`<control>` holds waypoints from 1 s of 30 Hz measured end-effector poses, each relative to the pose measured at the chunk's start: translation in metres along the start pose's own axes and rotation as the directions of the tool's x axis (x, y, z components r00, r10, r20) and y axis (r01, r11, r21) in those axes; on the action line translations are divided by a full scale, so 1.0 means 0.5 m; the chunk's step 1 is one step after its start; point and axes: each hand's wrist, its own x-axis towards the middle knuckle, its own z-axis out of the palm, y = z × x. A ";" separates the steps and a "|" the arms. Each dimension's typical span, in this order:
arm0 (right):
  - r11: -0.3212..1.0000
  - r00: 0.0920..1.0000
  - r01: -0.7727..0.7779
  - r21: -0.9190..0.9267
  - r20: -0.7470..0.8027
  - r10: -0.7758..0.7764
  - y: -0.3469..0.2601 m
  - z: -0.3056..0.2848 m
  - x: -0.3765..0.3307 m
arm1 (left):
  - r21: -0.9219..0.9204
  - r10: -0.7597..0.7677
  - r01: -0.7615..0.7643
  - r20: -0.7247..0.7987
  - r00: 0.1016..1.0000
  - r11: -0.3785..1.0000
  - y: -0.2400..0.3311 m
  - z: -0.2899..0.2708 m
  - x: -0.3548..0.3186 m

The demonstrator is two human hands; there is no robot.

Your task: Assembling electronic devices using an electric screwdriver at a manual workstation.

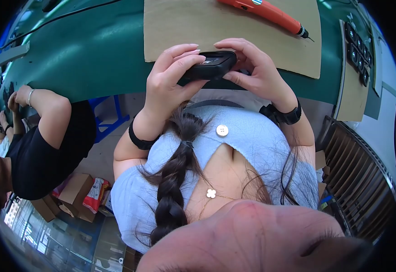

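Between both hands, just above the near edge of the table, is a small black rounded casing (pixel 212 68) with a recessed upper face. Something small and light-coloured shows inside the recess, too small to make out. My left hand (pixel 170 75) grips the casing's left end, fingers over the top and thumb underneath. At its right end, my right hand (pixel 255 68) curls around it, thumb low and index finger along the far side. An orange-red electric screwdriver (pixel 270 17) lies beyond my hands, its thin bit pointing right.
A brown cardboard sheet (pixel 179 27) covers part of the green tabletop (pixel 89 59). At the right, several black parts (pixel 359 54) rest on a board. A co-worker's arm (pixel 53 109) leans on the table at the left, near a blue stool (pixel 109 120). A cable (pixel 71 16) crosses the far left.
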 end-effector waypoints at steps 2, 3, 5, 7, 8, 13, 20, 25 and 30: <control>0.997 0.999 0.043 -0.065 0.002 -0.043 -0.016 0.002 0.003 | 0.024 0.009 -0.009 0.006 1.000 1.000 0.006 0.001 -0.001; 0.988 0.996 0.088 -0.129 0.006 -0.088 -0.024 0.003 0.005 | 0.038 0.002 -0.003 0.006 1.000 0.999 0.008 0.004 -0.002; 0.972 0.991 0.131 -0.194 0.012 -0.131 -0.025 0.002 0.006 | 0.065 -0.007 0.007 0.006 1.000 0.998 0.012 0.010 -0.002; 0.993 0.997 0.064 -0.095 0.049 -0.059 -0.013 0.002 0.006 | 0.101 0.002 -0.003 0.006 1.000 0.995 0.021 0.010 0.004; 0.999 0.997 0.028 -0.045 0.070 -0.025 -0.007 0.003 0.006 | 0.140 0.012 -0.013 0.006 1.000 0.990 0.025 0.008 0.008; 0.961 0.999 0.008 0.275 0.042 -0.020 0.020 0.017 -0.003 | 0.158 0.066 -0.061 -0.028 0.997 0.985 0.025 0.007 0.017; 0.926 0.999 -0.018 0.378 0.054 -0.002 0.015 0.011 0.000 | 0.057 0.045 -0.041 -0.076 0.996 0.998 0.007 0.012 0.010; 0.897 0.996 -0.073 0.436 0.078 0.043 0.025 0.007 -0.008 | 0.050 0.089 -0.086 -0.059 0.994 0.995 0.010 0.011 0.014; 0.857 0.986 -0.150 0.493 0.132 0.097 0.032 0.002 -0.012 | -0.008 0.071 -0.072 -0.074 0.995 0.997 0.015 0.011 0.017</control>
